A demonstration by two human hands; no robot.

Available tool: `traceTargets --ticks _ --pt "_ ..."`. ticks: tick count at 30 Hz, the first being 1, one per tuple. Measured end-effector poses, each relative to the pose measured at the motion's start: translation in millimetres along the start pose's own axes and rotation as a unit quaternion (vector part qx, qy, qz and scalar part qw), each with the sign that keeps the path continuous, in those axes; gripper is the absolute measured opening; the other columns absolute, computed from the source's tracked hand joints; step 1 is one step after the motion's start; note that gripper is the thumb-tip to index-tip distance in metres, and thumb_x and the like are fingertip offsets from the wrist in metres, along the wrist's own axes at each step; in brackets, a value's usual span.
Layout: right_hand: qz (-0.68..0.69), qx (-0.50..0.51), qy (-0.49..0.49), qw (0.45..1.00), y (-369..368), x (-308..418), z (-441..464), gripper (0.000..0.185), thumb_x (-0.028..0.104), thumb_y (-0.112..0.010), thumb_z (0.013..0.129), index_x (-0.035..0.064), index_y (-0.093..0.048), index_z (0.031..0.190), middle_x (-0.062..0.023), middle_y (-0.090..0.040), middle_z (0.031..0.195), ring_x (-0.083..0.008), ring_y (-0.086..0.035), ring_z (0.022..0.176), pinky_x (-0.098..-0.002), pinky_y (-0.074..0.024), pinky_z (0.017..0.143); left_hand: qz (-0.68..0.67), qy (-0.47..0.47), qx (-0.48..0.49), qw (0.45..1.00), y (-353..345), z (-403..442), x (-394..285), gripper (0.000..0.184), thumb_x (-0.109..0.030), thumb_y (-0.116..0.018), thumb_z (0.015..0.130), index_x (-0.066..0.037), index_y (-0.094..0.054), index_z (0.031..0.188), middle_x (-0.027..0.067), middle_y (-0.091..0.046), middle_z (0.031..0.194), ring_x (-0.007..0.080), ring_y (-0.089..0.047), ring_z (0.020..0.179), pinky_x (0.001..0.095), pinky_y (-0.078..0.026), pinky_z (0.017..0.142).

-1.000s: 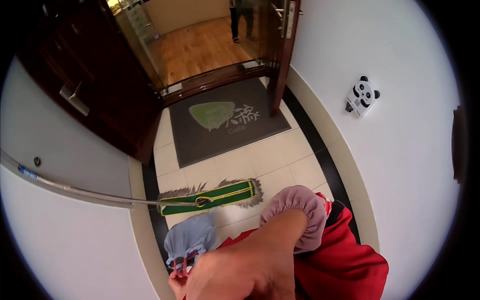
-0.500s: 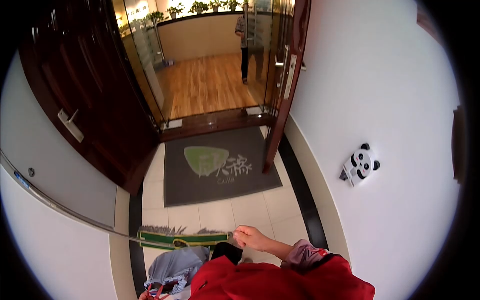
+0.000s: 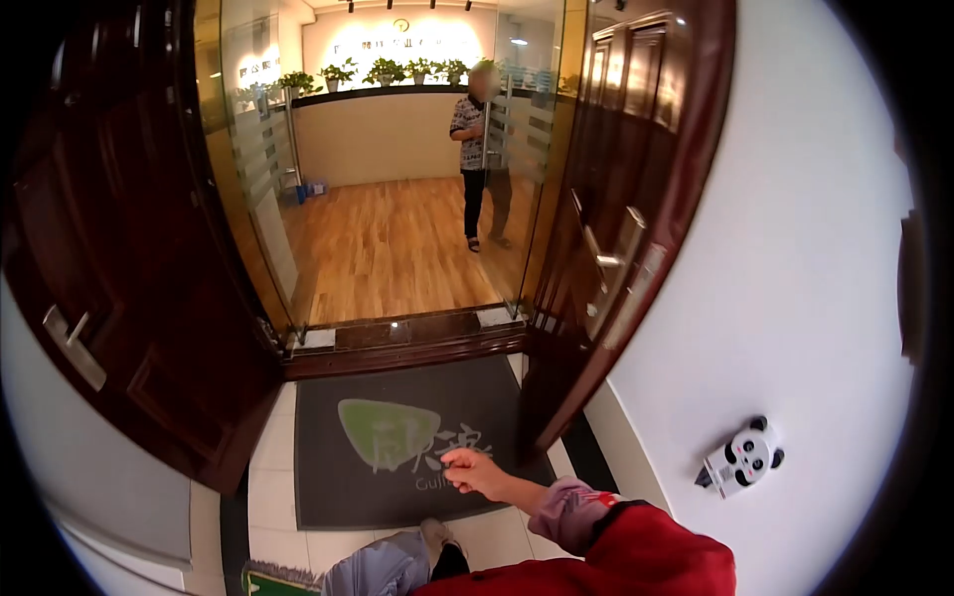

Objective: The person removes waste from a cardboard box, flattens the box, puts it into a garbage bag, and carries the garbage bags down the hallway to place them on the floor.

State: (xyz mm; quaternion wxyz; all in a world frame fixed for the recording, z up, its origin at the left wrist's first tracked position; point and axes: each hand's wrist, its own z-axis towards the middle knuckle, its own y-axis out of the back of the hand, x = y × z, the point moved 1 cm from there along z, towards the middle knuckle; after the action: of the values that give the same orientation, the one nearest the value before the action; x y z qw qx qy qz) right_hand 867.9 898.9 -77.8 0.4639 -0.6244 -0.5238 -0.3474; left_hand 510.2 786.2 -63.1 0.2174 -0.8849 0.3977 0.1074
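My right hand reaches forward over the dark doormat, its fingers curled in with nothing visible in them. It hangs in the air, apart from the mat and both doors. At the bottom left, part of a green flat mop with grey fringe shows on the tiles, beside the grey cloth at my legs. My left hand is out of view. A shoe of mine is close to the mat's near edge.
Dark red doors stand open on the left and right. Beyond a raised threshold and glass door panels is a wooden floor, where a person stands. A panda-shaped holder hangs on the right wall.
The view has tilted up and moved nearer the doorway. My right hand now appears over the mat. The mop has slid to the bottom-left edge, and my left hand has gone out of view.
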Motion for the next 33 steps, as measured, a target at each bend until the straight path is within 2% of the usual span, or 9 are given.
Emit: traceTargets --ticks 9,15,16,22,26,29,31,32,33 --pt "-0.076 -0.127 -0.166 0.975 140.5 -21.9 173.3 0.021 0.014 -0.062 0.070 0.0042 -0.057 0.088 -0.0026 -0.052 0.071 -0.0104 -0.046 0.055 -0.0237 -0.0398 0.047 0.101 0.014 0.127 0.987 -270.2 124.2 -69.1 0.010 -0.013 -0.047 0.076 -0.006 -0.052 0.071 0.0021 -0.045 0.054 0.0109 -0.041 0.044 0.0210 -0.029 0.038" --pt "-0.424 -0.205 -0.084 0.879 236.7 41.1 283.4 0.024 0.023 -0.054 0.073 0.0003 -0.061 0.073 -0.0156 -0.060 0.075 -0.0268 -0.058 0.071 -0.0335 -0.0445 0.064 0.109 0.010 0.123 0.986 -370.6 171.5 -96.5 0.010 -0.013 -0.048 0.076 -0.006 -0.052 0.072 0.0020 -0.047 0.056 0.0107 -0.042 0.046 0.0210 -0.031 0.040" --pt "-0.450 -0.226 0.048 0.863 275.7 32.0 328.6 0.023 0.021 -0.050 0.074 -0.0005 -0.057 0.072 -0.0168 -0.058 0.077 -0.0311 -0.056 0.075 -0.0346 -0.0439 0.066 0.104 0.008 0.113 0.988 -383.6 177.7 -100.2 0.010 -0.013 -0.048 0.076 -0.005 -0.053 0.072 0.0020 -0.047 0.056 0.0107 -0.042 0.046 0.0211 -0.031 0.041" --pt "-0.361 -0.503 0.204 0.759 357.3 262.8 443.3 0.019 0.016 -0.046 0.079 0.0004 -0.048 0.089 -0.0232 -0.055 0.083 -0.0392 -0.053 0.078 -0.0430 -0.0425 0.065 0.072 -0.004 0.021 0.997 -428.5 196.7 -121.5 0.010 -0.013 -0.048 0.076 -0.005 -0.053 0.073 0.0020 -0.048 0.058 0.0104 -0.043 0.048 0.0211 -0.032 0.043" --pt "-0.561 -0.232 0.161 0.779 377.4 79.5 440.6 0.018 0.015 -0.046 0.077 -0.0003 -0.055 0.074 -0.0193 -0.056 0.066 -0.0373 -0.055 0.065 -0.0427 -0.0440 0.057 0.050 -0.008 -0.011 0.999 -436.9 202.8 -131.1 0.010 -0.013 -0.049 0.076 -0.004 -0.054 0.074 0.0020 -0.049 0.060 0.0103 -0.043 0.049 0.0212 -0.033 0.044" --pt "-0.778 0.333 0.104 0.522 332.4 -29.8 372.0 0.013 0.013 -0.051 0.063 0.0013 -0.058 0.062 -0.0108 -0.057 0.062 -0.0258 -0.056 0.057 -0.0383 -0.0449 0.048 0.038 -0.014 -0.025 0.999 -435.6 201.3 -133.2 0.010 -0.013 -0.049 0.076 -0.004 -0.055 0.074 0.0019 -0.050 0.061 0.0102 -0.044 0.050 0.0212 -0.033 0.045" --pt "-0.518 0.239 -0.165 0.805 322.8 -95.8 332.9 0.020 0.023 -0.055 0.065 0.0062 -0.064 0.072 -0.0126 -0.061 0.069 -0.0250 -0.059 0.066 -0.0383 -0.0464 0.058 0.028 -0.017 -0.028 0.999 -431.7 200.0 -133.1 0.010 -0.013 -0.049 0.076 -0.004 -0.055 0.075 0.0019 -0.050 0.061 0.0101 -0.044 0.051 0.0213 -0.034 0.046" --pt "-0.448 0.226 -0.317 0.805 282.6 -39.2 308.8 0.024 0.025 -0.056 0.065 0.0064 -0.064 0.077 -0.0119 -0.061 0.074 -0.0250 -0.059 0.069 -0.0380 -0.0451 0.059 0.025 -0.019 -0.029 0.999 -430.3 199.4 -132.5 0.010 -0.013 -0.050 0.076 -0.004 -0.055 0.075 0.0019 -0.050 0.062 0.0101 -0.044 0.051 0.0213 -0.034 0.046" --pt "-0.461 0.250 -0.240 0.817 274.1 -40.3 291.6 0.028 0.028 -0.057 0.065 0.0059 -0.063 0.082 -0.0125 -0.062 0.078 -0.0264 -0.058 0.071 -0.0379 -0.0441 0.061 0.019 -0.021 -0.030 0.999 -426.5 197.5 -131.6 0.010 -0.013 -0.050 0.076 -0.004 -0.055 0.075 0.0019 -0.050 0.062 0.0100 -0.045 0.051 0.0213 -0.034 0.046"
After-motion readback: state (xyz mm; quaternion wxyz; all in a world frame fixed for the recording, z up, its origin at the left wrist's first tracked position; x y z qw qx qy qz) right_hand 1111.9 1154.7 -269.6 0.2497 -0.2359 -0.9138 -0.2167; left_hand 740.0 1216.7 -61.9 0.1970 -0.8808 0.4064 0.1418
